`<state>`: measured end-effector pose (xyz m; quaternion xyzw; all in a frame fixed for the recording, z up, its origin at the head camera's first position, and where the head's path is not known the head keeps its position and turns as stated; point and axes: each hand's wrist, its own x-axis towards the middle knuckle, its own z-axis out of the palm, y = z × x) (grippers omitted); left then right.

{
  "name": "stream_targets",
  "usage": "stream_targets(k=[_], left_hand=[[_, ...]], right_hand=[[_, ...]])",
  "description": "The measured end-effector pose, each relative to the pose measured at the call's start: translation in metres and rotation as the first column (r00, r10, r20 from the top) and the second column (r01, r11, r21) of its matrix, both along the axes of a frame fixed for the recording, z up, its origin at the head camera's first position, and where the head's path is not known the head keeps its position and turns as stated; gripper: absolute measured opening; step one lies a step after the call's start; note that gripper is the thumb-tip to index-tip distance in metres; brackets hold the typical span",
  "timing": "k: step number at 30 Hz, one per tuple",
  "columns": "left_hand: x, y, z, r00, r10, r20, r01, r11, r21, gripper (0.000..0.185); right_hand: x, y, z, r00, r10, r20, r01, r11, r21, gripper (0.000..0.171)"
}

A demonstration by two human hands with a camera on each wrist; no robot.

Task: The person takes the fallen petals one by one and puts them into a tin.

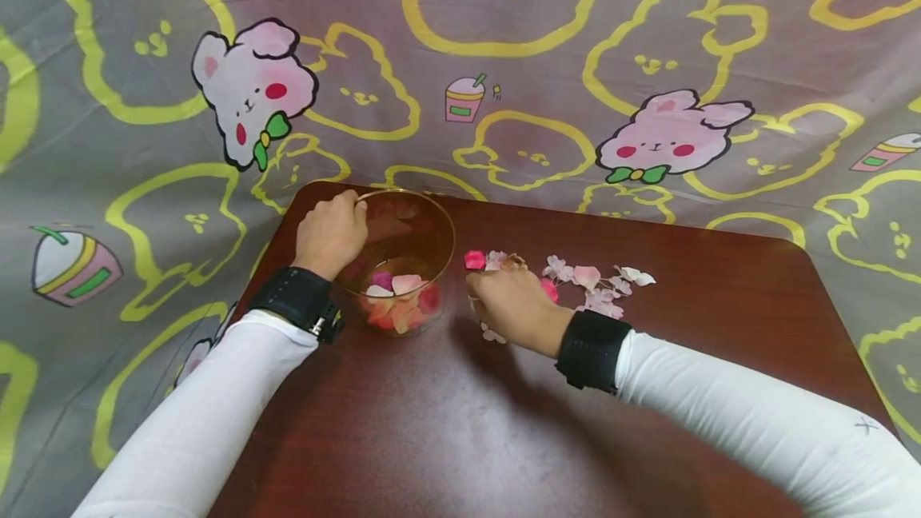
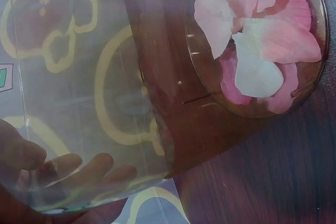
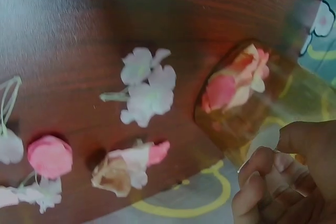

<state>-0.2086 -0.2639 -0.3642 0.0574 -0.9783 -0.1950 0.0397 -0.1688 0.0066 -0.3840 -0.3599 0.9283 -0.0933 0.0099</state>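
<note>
The left hand (image 1: 331, 235) grips the rim of a clear glass bowl (image 1: 420, 222) at the table's far left corner, fingers curled over its wall, with pink and white petals (image 1: 394, 302) lying in the bowl's bottom. The right hand (image 1: 514, 302) rests just right of the bowl, fingers curled down onto scattered flowers (image 1: 597, 282) on the dark red-brown table (image 1: 468, 430); what it pinches, if anything, I cannot tell. A cartoon-rabbit cloth (image 1: 647, 62) hangs behind.

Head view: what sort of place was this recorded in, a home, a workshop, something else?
Probably a makeshift indoor recording corner, perhaps at home. A small dark wooden table stands against a cartoon bunny cloth hung as a backdrop, with a clear bowl of petals and loose fabric flowers on it.
</note>
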Motion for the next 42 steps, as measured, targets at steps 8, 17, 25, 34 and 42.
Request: stream_targets(k=[8, 17, 25, 34, 42], left_hand=[[0.001, 0.001, 0.001, 1.0, 0.0, 0.001, 0.0, 1.0, 0.0, 0.035], [0.002, 0.002, 0.0, 1.0, -0.002, 0.009, 0.002, 1.0, 0.002, 0.035], [0.004, 0.003, 0.0, 1.0, 0.001, 0.008, -0.001, 1.0, -0.003, 0.035], [0.004, 0.002, -0.002, 1.0, 0.005, -0.003, -0.005, 1.0, -0.004, 0.034], [0.006, 0.002, -0.002, 1.0, 0.007, -0.011, -0.007, 1.0, -0.001, 0.035]], right_hand=[[-0.007, -0.001, 0.023, 0.999, -0.026, -0.032, 0.024, 0.998, -0.053, 0.01], [-0.011, -0.004, 0.037, 0.998, -0.023, -0.063, 0.019, 0.998, -0.065, 0.01], [-0.013, -0.006, 0.047, 0.997, -0.029, -0.066, 0.024, 0.996, -0.084, 0.015], [-0.013, -0.01, 0.058, 0.995, -0.02, -0.097, 0.01, 0.995, -0.101, 0.017], [-0.01, -0.022, 0.061, 0.997, -0.014, -0.08, 0.007, 0.995, -0.098, 0.013]])
